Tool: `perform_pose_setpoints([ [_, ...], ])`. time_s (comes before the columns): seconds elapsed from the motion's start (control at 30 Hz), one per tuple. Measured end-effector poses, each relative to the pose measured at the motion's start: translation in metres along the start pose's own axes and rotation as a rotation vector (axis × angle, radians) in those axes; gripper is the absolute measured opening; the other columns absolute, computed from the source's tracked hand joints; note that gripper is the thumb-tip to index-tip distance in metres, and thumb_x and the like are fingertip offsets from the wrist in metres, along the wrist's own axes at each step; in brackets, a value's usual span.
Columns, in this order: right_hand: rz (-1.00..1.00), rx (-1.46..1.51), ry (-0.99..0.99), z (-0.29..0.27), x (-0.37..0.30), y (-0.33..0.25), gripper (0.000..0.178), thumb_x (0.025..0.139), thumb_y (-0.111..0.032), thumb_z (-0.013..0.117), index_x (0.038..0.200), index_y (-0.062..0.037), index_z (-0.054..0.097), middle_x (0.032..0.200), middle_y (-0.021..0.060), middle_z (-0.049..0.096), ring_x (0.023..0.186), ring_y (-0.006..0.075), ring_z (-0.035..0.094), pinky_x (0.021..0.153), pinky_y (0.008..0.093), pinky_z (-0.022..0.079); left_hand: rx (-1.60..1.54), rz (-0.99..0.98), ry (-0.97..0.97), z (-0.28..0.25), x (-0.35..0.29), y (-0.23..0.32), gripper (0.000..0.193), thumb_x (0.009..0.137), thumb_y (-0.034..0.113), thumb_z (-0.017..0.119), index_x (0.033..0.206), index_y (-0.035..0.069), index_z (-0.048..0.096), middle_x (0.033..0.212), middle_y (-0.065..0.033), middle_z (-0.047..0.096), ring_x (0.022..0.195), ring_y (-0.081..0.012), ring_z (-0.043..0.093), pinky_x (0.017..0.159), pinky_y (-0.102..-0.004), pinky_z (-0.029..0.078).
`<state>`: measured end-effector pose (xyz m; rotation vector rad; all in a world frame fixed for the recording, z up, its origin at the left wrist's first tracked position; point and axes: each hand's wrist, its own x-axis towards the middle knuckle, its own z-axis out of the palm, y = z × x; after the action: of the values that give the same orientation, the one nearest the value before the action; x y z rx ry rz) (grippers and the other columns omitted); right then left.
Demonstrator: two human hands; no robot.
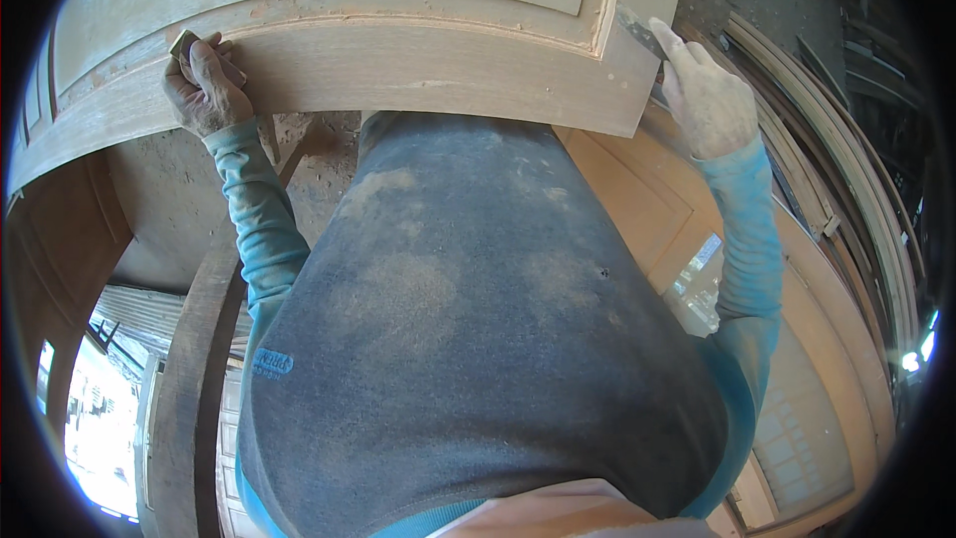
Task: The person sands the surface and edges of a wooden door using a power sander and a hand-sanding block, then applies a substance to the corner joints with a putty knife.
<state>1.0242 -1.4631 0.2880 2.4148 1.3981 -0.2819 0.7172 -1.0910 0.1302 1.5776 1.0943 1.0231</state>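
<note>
A large pale wooden panel door (418, 70) lies across the top of the view, with raised mouldings and reddish-brown filler or dust along the grooves. My left hand (206, 90) is at its near edge on the left, closed round a small dark flat block (227, 67) with a pale end. At the right corner of the door, my right hand (709, 100) grips a thin grey scraper (637, 32), index finger stretched along it. The scraper's blade lies over the door's corner by the moulding; its handle is hidden in my palm.
Long wooden strips (812, 130) are stacked on the right. Another orange-brown door (627, 199) and a glazed frame (797, 418) stand below them. A thick wooden beam (194, 379) rises at the left, beside a brown panel (65, 239). My dark dusty apron (478, 289) fills the middle.
</note>
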Motion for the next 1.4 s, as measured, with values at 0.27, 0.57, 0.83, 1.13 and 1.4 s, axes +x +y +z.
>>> perform_pose_setpoints([
  [0.27,0.056,-0.055,-0.111,0.006,0.03,-0.026,0.047,0.099,-0.014,0.053,0.146,-0.0162,0.056,0.098,0.0114,0.072,0.08,0.036,0.074,0.071,0.0467,0.061,-0.015,0.011,-0.015,-0.003,0.002,-0.004,0.043,0.106,0.031,0.062,0.123,-0.007,0.051,0.078,-0.0088,0.065,0.081,-0.0185,0.068,0.083,-0.0363,0.06],
  [0.57,0.038,-0.133,-0.382,-0.021,0.017,-0.061,0.049,0.101,-0.017,0.054,0.15,-0.0222,0.052,0.106,0.0134,0.072,0.088,0.0356,0.076,0.076,0.0488,0.061,-0.099,-0.019,-0.019,-0.007,0.001,-0.011,0.042,0.103,0.029,0.069,0.125,-0.003,0.052,0.102,-0.015,0.074,0.08,-0.0148,0.069,0.066,-0.026,0.056],
  [0.83,0.159,0.06,-0.248,-0.017,0.013,-0.065,0.043,0.099,-0.019,0.055,0.141,-0.0249,0.06,0.108,0.011,0.073,0.095,0.0369,0.073,0.082,0.0512,0.06,-0.111,-0.061,-0.097,-0.011,-0.001,-0.003,0.042,0.105,0.028,0.065,0.129,-0.004,0.052,0.104,-0.0152,0.073,0.077,-0.0131,0.066,0.065,-0.0261,0.055],
  [1.13,0.207,0.385,-0.07,-0.017,0.004,-0.077,0.036,0.098,-0.02,0.058,0.134,-0.0204,0.065,0.111,0.0135,0.073,0.097,0.0375,0.072,0.085,0.0492,0.058,-0.096,-0.069,-0.127,-0.01,0.002,-0.001,0.041,0.105,0.027,0.065,0.131,-0.003,0.052,0.106,-0.0151,0.073,0.07,-0.0099,0.062,0.06,-0.0236,0.052],
  [1.4,0.228,0.618,0.039,0.006,0.019,-0.067,0.026,0.097,-0.022,0.062,0.119,-0.0077,0.068,0.101,0.0191,0.072,0.095,0.0413,0.07,0.082,0.0476,0.056,-0.077,-0.085,-0.148,-0.011,0.002,0.004,0.04,0.105,0.028,0.064,0.129,-0.002,0.052,0.105,-0.0139,0.072,0.069,-0.0088,0.061,0.06,-0.0227,0.051],
])
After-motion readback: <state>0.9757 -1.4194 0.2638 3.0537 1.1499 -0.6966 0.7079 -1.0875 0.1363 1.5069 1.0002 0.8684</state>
